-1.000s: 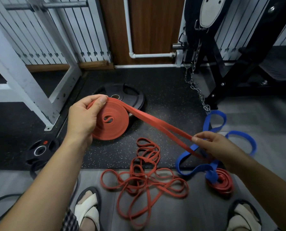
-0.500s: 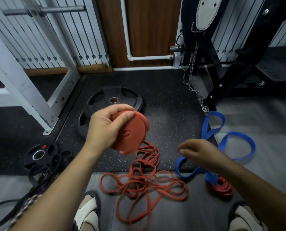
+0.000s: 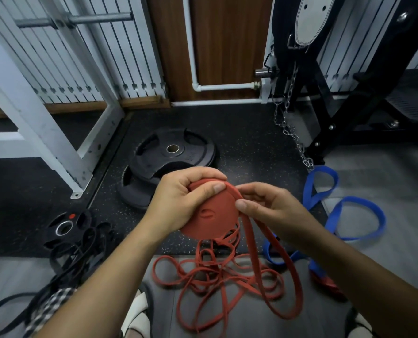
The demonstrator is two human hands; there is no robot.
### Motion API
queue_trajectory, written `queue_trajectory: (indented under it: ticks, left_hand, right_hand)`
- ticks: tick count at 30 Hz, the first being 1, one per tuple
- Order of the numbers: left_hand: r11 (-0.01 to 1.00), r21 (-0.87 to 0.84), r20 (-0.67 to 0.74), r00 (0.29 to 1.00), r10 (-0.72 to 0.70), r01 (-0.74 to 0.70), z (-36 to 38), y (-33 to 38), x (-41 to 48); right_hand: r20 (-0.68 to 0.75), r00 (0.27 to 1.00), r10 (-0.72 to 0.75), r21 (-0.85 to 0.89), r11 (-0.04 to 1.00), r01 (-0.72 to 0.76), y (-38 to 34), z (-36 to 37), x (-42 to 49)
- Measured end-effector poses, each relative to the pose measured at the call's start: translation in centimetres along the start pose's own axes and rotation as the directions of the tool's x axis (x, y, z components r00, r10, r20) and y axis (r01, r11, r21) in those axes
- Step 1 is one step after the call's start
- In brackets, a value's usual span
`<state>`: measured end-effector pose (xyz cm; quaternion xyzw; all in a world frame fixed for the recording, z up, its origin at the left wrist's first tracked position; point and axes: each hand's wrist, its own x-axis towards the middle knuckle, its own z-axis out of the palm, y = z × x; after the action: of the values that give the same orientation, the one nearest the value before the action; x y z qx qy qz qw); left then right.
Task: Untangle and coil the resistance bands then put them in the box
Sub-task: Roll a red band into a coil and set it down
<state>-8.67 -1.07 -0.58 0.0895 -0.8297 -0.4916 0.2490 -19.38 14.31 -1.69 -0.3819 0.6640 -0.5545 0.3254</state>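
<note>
At centre of view, just above the speckled floor mat: gripped a flat red rubber band wound into a tight disc (image 3: 211, 222) in the left hand (image 3: 178, 203) — thumb pressed across the upper face, fingers curled round the rim at 12 o'clock. Pinched the band's free length against the disc's 3 o'clock edge with the right hand (image 3: 271, 211), thumb and forefinger closed on it. Left the slack loop of that same band (image 3: 251, 250) hanging toward 5 o'clock, down to the floor.

Judged the step to be coiling, close to finished for this band, with only the hanging loop to wind on. Called next for laying that loop flat round the rim while turning the disc, keeping the thumb clamp firm — liable to spring loose otherwise — then tucking the end.

Left untouched at 6 o'clock a tangle of thin red rubber bands (image 3: 203, 276), at 3 o'clock a wide blue rubber band (image 3: 311, 196) in loose loops, at 8 o'clock a heap of black bands (image 3: 81, 250). Saw no box anywhere in view; would need locating before stowing.
</note>
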Motion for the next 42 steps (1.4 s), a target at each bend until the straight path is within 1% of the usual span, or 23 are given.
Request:
queue_trajectory:
  ticks: [2, 6, 9, 11, 14, 18, 21, 23, 26, 29, 32, 34, 36, 38, 39, 42]
  left_hand:
    - [1.000, -0.016, -0.015, 1.000, -0.009, 0.008, 0.0, 0.0, 0.0]
    - [0.999, -0.046, -0.055, 0.998, -0.023, 0.020, 0.5, 0.0, -0.1]
    - [0.996, -0.083, -0.127, 0.990, -0.054, 0.044, 1.0, 0.2, 0.0]
    - [0.985, -0.163, -0.194, 0.976, -0.097, 0.066, 1.3, 0.5, 0.1]
    - [0.957, -0.273, -0.279, 0.945, -0.173, 0.095, 1.8, 0.9, 0.5]
    - [0.947, -0.306, -0.361, 0.908, -0.212, 0.099, 2.9, 1.1, 0.8]
    - [0.928, -0.353, -0.406, 0.873, -0.268, 0.121, 3.6, 1.1, 1.0]
    - [0.912, -0.387, -0.433, 0.847, -0.308, 0.133, 4.0, 1.1, 1.2]
    - [0.879, -0.456, -0.478, 0.794, -0.375, 0.141, 4.5, 1.1, 1.2]
    - [0.817, -0.559, -0.505, 0.725, -0.468, 0.138, 4.9, 1.2, 1.4]
    - [0.759, -0.634, -0.487, 0.684, -0.543, 0.151, 5.5, 1.2, 1.4]
    - [0.723, -0.665, -0.446, 0.679, -0.583, 0.184, 5.7, 1.4, 1.2]
    - [0.674, -0.701, -0.363, 0.696, -0.619, 0.233, 5.6, 1.6, 1.2]
    - [0.632, -0.712, -0.244, 0.737, -0.630, 0.305, 5.0, 1.6, 1.3]
    - [0.644, -0.675, -0.187, 0.761, -0.621, 0.360, 4.6, 1.5, 1.3]
    - [0.725, -0.477, -0.050, 0.808, -0.587, 0.497, 3.0, 0.9, 1.3]
  right_hand:
    - [-0.021, 0.999, 0.029, 0.027, 0.999, -0.029, -0.1, -0.2, -0.1]
    - [-0.018, 0.998, 0.052, 0.008, 0.999, -0.052, 0.3, -0.3, -0.2]
    - [-0.060, 0.997, 0.054, 0.043, 0.998, -0.052, 0.2, -0.4, -0.2]
    - [-0.078, 0.995, 0.055, 0.088, 0.995, -0.048, 0.0, -0.5, -0.2]
    - [-0.115, 0.991, 0.063, 0.142, 0.989, -0.047, -0.2, -0.7, 0.0]
    - [-0.145, 0.987, 0.071, 0.202, 0.979, -0.041, 0.0, -0.8, 0.1]
    - [-0.143, 0.983, 0.113, 0.333, 0.941, -0.060, 0.1, -0.7, 0.1]
    - [-0.140, 0.980, 0.140, 0.391, 0.917, -0.075, 0.3, -0.4, 0.1]
    - [-0.142, 0.973, 0.181, 0.457, 0.884, -0.098, 0.6, 0.4, -0.1]
    - [-0.168, 0.954, 0.249, 0.538, 0.834, -0.123, 0.9, 1.4, -0.3]
    - [-0.206, 0.936, 0.287, 0.581, 0.805, -0.120, 1.0, 2.1, -0.3]
    - [-0.197, 0.934, 0.299, 0.565, 0.813, -0.141, 1.0, 1.8, -0.3]
    - [-0.187, 0.934, 0.304, 0.529, 0.833, -0.165, 0.7, 1.1, 0.0]
    - [-0.172, 0.941, 0.293, 0.491, 0.853, -0.176, 0.6, 0.0, 0.3]
    - [-0.154, 0.948, 0.279, 0.475, 0.862, -0.176, 0.7, -0.6, 0.4]
    - [-0.047, 0.962, 0.267, 0.396, 0.890, -0.227, 0.6, -2.4, 0.4]
